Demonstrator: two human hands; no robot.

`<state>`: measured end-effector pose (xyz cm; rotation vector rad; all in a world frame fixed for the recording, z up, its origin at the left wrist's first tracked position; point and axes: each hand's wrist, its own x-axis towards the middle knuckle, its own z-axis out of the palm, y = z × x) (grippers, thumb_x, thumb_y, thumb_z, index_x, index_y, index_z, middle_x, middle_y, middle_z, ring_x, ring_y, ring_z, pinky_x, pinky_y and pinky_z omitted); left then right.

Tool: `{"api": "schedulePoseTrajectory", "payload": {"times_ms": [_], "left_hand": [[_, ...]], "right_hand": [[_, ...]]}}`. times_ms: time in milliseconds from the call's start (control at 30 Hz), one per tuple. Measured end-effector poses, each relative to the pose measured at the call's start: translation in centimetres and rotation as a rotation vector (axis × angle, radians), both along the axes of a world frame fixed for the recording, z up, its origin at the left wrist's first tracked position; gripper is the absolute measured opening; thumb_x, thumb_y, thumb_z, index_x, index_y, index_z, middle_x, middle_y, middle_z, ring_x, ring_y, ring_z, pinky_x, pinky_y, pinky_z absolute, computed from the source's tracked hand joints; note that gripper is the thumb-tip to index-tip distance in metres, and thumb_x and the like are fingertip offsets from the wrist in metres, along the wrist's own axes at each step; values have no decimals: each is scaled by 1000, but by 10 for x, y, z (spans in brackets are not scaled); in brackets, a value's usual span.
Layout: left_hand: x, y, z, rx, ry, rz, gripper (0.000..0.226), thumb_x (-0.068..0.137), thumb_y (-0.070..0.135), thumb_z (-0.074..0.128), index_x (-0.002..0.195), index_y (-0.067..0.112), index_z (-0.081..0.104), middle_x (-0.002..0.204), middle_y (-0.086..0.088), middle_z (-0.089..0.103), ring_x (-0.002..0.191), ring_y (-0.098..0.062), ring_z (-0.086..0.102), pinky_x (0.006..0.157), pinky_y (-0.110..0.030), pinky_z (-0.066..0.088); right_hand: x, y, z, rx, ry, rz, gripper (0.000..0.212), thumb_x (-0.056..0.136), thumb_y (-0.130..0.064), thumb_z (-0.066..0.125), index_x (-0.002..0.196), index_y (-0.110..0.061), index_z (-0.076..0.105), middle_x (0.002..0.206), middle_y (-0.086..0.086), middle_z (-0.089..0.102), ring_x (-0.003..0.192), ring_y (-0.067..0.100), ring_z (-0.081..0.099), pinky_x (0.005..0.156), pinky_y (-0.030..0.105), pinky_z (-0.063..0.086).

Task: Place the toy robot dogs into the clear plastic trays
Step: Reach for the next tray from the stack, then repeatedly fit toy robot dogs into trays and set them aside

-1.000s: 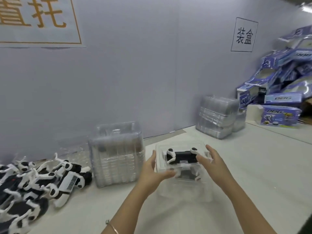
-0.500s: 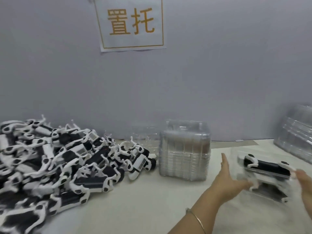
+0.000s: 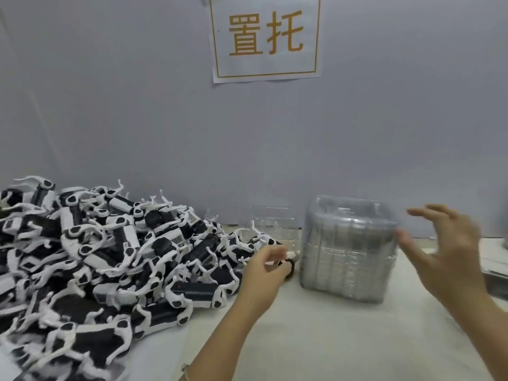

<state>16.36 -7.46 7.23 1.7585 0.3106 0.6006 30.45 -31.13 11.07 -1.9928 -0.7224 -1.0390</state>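
Pile of toy robot dogs [image 3: 110,257], black bodies with white legs, heaped on the table [image 3: 330,339] from 8 to 9 o'clock of the view and spilling toward centre. Barcode labels showing on several bodies.

Thin bracelet [image 3: 185,371] on the left wrist at 6 o'clock. Beyond it, left hand [image 3: 264,273] extended to the 3 o'clock edge of the pile. Fingers half curled, thumb raised, nothing visibly gripped. Fingertips just beside a dark dog part at the pile edge; contact not determinable owing to blur.

At 12 o'clock, paper sign [image 3: 265,37] with two gold characters in a gold border, fixed to the grey wall [image 3: 110,105].

At 12 o'clock of the left hand, single clear tray [image 3: 272,224] close to the wall, behind the last dogs of the pile.

Nested stack of clear plastic trays [image 3: 346,251] standing on the table at 3 o'clock of the left hand, just beside it and apart from the pile.

At 3 o'clock of the stack, right hand [image 3: 450,251] raised off the table. Fingers spread and nearly straight, palm toward the stack, holding nothing. Thumb tip near the upper right corner of the stack; touching or apart not determinable owing to blur.
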Motion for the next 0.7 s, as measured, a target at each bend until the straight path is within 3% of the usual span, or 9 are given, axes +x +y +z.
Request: {"api": "schedulePoseTrajectory", "payload": {"times_ms": [100, 167, 267, 333, 467, 533, 600, 700], "left_hand": [[8, 10, -20, 5, 91, 6, 30, 86, 15, 69, 101, 39, 58, 111, 13, 62, 92, 2, 61, 66, -3, 42], [18, 8, -27, -20, 110, 3, 33, 85, 19, 72, 108, 36, 56, 115, 15, 58, 98, -1, 60, 69, -6, 43], [37, 2, -29, -10, 124, 5, 53, 83, 26, 77, 129, 27, 50, 127, 11, 52, 111, -8, 54, 87, -19, 45], [50, 2, -28, 11, 107, 12, 71, 80, 30, 80, 140, 22, 44, 135, 10, 46, 116, -6, 48, 96, -23, 41], [74, 3, -31, 32, 86, 0, 104, 65, 39, 89, 150, 21, 30, 148, 7, 36, 126, -5, 37, 102, -23, 36], [85, 1, -34, 3, 106, -59, 117, 58, 43, 92, 152, 22, 26, 151, 7, 35, 130, -7, 36, 108, -30, 37], [97, -4, -38, -27, 87, -102, 118, 50, 46, 94, 149, 25, 31, 143, 12, 43, 133, -13, 43, 107, -31, 39], [111, -15, -45, -121, 14, -88, 122, 41, 52, 96, 145, 23, 39, 130, 5, 61, 120, -15, 59, 103, -37, 47]], "right_hand": [[13, 44, 24, -507, 276, -60, 70, 85, -69, 50, 142, -29, 46, 141, 5, 49, 129, 27, 44, 109, 44, 27], [25, 59, 22, -711, 424, -103, 62, 89, -66, 45, 144, -38, 38, 136, 0, 48, 128, 21, 44, 109, 40, 26], [37, 72, 17, -633, 400, 2, 46, 91, -52, 57, 132, -32, 55, 107, 1, 44, 110, 23, 48, 95, 33, 38], [41, 72, 16, -599, 393, 16, 42, 91, -50, 59, 127, -30, 60, 101, -1, 41, 109, 23, 47, 94, 34, 38], [43, 70, 13, -672, 308, 8, 34, 97, -51, 47, 122, -30, 55, 122, -7, 57, 117, 17, 51, 92, 33, 33], [44, 70, 13, -701, 284, 29, 31, 98, -53, 41, 121, -33, 49, 120, -13, 63, 110, 13, 58, 85, 30, 29], [46, 70, 14, -708, 278, 60, 37, 96, -58, 41, 125, -37, 48, 119, -16, 65, 109, 9, 59, 83, 28, 27], [50, 71, 12, -734, 205, 60, 57, 83, -73, 45, 128, -39, 53, 113, -23, 62, 105, 4, 57, 77, 25, 32]]}}
